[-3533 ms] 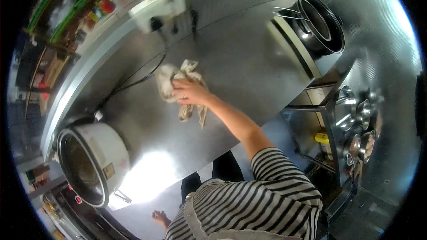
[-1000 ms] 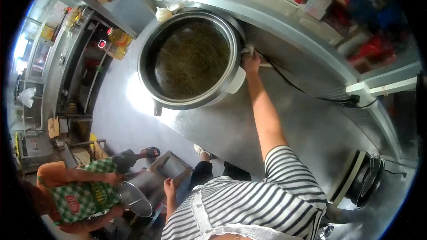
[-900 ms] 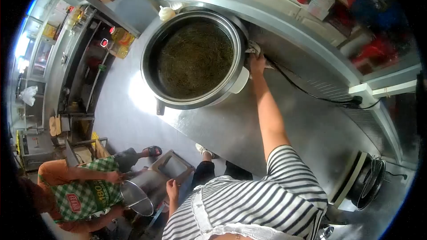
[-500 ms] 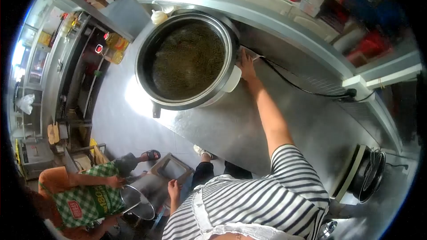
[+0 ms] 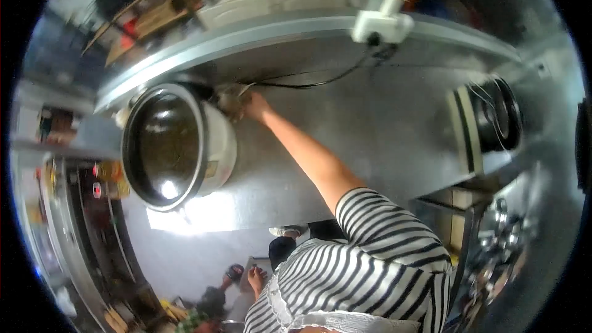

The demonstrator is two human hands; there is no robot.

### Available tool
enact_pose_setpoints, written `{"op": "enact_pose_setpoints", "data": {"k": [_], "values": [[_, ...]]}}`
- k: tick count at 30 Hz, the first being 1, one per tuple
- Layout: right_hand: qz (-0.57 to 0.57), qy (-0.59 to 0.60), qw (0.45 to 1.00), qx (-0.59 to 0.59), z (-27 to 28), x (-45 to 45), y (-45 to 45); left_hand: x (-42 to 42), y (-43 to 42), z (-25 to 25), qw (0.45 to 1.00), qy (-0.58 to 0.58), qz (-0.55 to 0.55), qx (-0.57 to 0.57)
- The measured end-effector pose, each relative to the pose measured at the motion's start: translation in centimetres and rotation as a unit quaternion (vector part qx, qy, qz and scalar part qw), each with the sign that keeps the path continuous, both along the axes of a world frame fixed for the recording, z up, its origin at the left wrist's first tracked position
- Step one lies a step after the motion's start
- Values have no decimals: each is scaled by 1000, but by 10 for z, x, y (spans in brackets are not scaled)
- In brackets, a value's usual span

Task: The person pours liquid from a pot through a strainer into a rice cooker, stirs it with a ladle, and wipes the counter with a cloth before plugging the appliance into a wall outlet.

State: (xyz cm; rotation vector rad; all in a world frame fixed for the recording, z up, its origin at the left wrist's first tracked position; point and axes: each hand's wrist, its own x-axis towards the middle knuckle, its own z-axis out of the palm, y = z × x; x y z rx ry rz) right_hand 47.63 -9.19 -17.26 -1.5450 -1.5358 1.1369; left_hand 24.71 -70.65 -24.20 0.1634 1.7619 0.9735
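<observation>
My right hand (image 5: 254, 106) reaches across the metal counter to the right side of a large round pot (image 5: 222, 148). Its fingers are bent around a blurred, greyish, glassy-looking thing (image 5: 229, 100) that I cannot make out. Dark liquid (image 5: 169, 154) with bright reflections shows inside the pot. Low in front of my body, clear of the counter, hangs my left hand (image 5: 256, 279), fingers curled, with nothing visible in it. A black cable (image 5: 308, 84) runs along the counter from near my right hand.
The cable ends by a white bracket (image 5: 382, 26) at the back ledge. A dark round pan (image 5: 498, 114) stands at the counter's right end. Oil bottles (image 5: 111, 180) stand at the left. Another person's green checked clothing or bag (image 5: 194, 322) shows at the bottom edge.
My view has swung right, so the pot appears further left. My right hand, flat beside the pot before, now bends around the greyish thing. The other person has nearly left the view.
</observation>
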Motion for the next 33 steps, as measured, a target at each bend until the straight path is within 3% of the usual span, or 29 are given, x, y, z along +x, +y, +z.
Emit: {"op": "enact_pose_setpoints", "data": {"k": [1,2,3,6,7,8,9,11,13,15,16,17,18,20,23,24,26,27,29,31,33], "values": [[-30,31,999,10,50,34,-34,-8,5,-17,999,-20,-18,20],[-80,24,993,80,39,50,-41,-14,14,-28,998,-40,-35,39],[-94,106,990,5,28,77,-52,-25,22,-38,990,38,-138,18],[-198,258,940,-105,52,170,-124,-55,59,-44,859,246,-420,159],[-228,270,930,-100,53,196,-150,-63,64,-43,847,251,-441,157],[-254,282,920,-94,54,221,-176,-69,71,-39,895,169,-397,115],[-284,284,910,-98,57,245,-205,-70,79,-29,957,28,-283,51],[-337,290,889,-111,67,270,-265,-73,92,-3,986,-139,-85,-38],[-384,299,864,-126,71,275,-312,-84,94,-4,984,-148,-91,-48],[-431,307,836,-143,72,271,-348,-103,84,-25,965,-71,-251,-13],[-432,319,831,-144,72,265,-359,-114,75,-41,908,43,-414,49],[-433,332,826,-144,71,256,-368,-122,66,-50,777,228,-572,131],[-433,344,820,-145,69,247,-374,-125,60,-52,660,340,-645,181],[-410,375,819,-146,70,224,-375,-126,55,-43,658,344,-639,199],[-361,411,822,-159,79,187,-363,-123,26,-36,670,350,-618,215],[-335,419,828,-165,83,173,-355,-123,20,-34,683,350,-624,148],[-259,429,842,-202,84,139,-340,-128,11,-45,800,252,-539,79],[-191,414,861,-224,90,123,-332,-120,12,-44,889,149,-431,42],[-81,387,880,-264,103,94,-324,-99,17,-26,981,-5,-193,-27],[2,365,887,-283,107,71,-312,-73,22,-12,994,-43,-91,-43],[20,349,890,-291,103,55,-299,-50,26,9,996,-35,-74,-48]]}}
